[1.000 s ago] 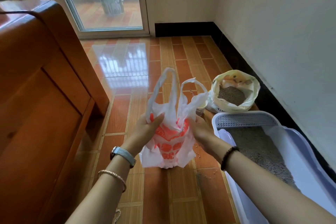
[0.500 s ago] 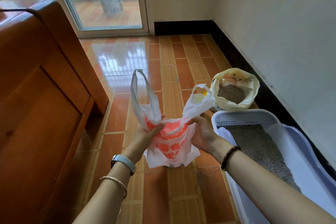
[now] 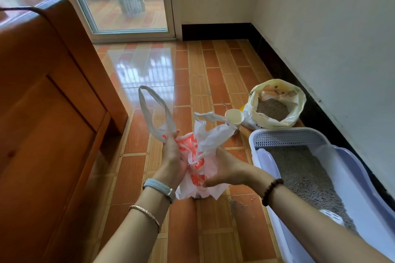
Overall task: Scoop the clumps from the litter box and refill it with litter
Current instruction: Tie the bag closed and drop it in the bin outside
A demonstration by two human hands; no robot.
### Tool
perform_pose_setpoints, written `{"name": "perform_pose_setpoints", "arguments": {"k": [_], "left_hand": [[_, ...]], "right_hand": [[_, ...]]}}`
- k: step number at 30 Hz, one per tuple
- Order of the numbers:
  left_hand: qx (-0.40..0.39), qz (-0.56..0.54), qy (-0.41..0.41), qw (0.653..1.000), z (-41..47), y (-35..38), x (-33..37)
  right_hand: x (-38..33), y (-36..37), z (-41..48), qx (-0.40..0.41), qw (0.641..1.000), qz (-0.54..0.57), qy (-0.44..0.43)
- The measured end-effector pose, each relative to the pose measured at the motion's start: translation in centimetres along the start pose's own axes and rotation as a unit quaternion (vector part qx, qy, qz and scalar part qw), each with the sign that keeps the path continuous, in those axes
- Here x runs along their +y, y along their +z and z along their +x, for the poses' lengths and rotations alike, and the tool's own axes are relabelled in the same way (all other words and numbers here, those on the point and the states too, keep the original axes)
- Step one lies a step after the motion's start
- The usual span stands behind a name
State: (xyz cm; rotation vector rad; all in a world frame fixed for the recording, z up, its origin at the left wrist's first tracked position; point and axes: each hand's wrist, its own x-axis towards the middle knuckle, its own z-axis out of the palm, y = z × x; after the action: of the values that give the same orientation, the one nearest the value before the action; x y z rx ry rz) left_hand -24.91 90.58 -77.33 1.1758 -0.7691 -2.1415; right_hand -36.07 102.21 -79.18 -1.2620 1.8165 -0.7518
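A white plastic bag with red print [image 3: 195, 172] hangs above the tiled floor between my hands. My left hand [image 3: 173, 159] grips its left side just below one long handle loop. My right hand [image 3: 224, 170] holds the bag's right side, fingers curled into the plastic near its bottom. A pale lilac litter box [image 3: 363, 203] with grey litter sits on the floor at the right. A white scoop [image 3: 331, 216] lies in the litter near my right forearm. An open yellow litter bag [image 3: 275, 103] stands beyond the box.
A paper cup [image 3: 234, 116] stands on the floor beside the litter bag. Spilled grains [image 3: 241, 204] lie next to the box. A wooden cabinet [image 3: 47, 113] fills the left side. A glass door [image 3: 128, 0] is ahead, and the white wall [image 3: 331, 38] runs along the right.
My hands have squeezed the bag together and twisted it. My right hand dropped lower on the bag. The handle loops now stand apart. The cup has come into view.
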Motion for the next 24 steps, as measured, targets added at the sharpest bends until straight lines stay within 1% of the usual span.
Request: {"name": "perform_pose_setpoints", "arguments": {"k": [2,4,5,6,8,10,12,13,16,18,19,20,21,22,24], "left_hand": [[0.007,0.014,-0.003,1.0,-0.1,0.1,0.0],[0.0,0.03,0.001,1.0,-0.4,0.3,0.0],[-0.007,0.04,0.006,0.999,-0.4,0.2,-0.2],[-0.011,0.06,0.012,0.998,-0.4,0.2,-0.3],[-0.001,0.09,0.042,0.995,-0.4,0.0,-0.6],[0.006,0.069,0.061,0.996,-0.7,-0.3,-0.5],[-0.01,0.02,0.074,0.997,-0.7,-0.6,-0.4],[-0.022,0.004,0.081,0.996,-0.6,-0.9,-0.3],[-0.062,-0.032,0.1,0.993,-0.8,-0.9,-0.2],[-0.084,-0.079,0.1,0.988,-1.3,-0.3,0.0],[-0.09,-0.093,0.093,0.987,-1.5,0.1,0.1],[-0.092,-0.089,0.085,0.988,-1.6,0.4,0.1],[-0.091,-0.07,0.071,0.991,-1.6,0.5,0.1],[-0.096,-0.046,0.048,0.993,-1.6,0.6,0.1],[-0.114,0.001,-0.012,0.993,-1.8,0.5,0.1]], "right_hand": [[-0.5,0.2,-0.2,0.0,0.999,0.042,-0.021],[-1.3,0.5,0.0,0.02,0.992,0.112,-0.048],[-1.8,0.6,0.1,0.046,0.984,0.161,-0.057],[-1.9,0.7,0.3,0.085,0.974,0.206,-0.048],[-1.8,0.6,0.8,0.159,0.947,0.279,-0.006],[-1.6,0.3,0.9,0.176,0.906,0.384,0.036],[-1.6,0.1,1.0,0.174,0.84,0.512,0.048],[-1.8,0.0,1.0,0.174,0.814,0.553,0.043],[-2.1,0.2,1.1,0.189,0.773,0.604,0.038],[-2.4,0.4,1.3,0.198,0.747,0.633,0.041],[-2.6,0.4,1.3,0.205,0.742,0.637,0.043],[-2.6,0.4,1.5,0.214,0.745,0.631,0.044],[-2.8,0.4,1.5,0.219,0.756,0.616,0.043],[-2.8,0.5,1.6,0.224,0.774,0.591,0.041],[-3.0,0.7,1.7,0.233,0.806,0.543,0.029]]}}
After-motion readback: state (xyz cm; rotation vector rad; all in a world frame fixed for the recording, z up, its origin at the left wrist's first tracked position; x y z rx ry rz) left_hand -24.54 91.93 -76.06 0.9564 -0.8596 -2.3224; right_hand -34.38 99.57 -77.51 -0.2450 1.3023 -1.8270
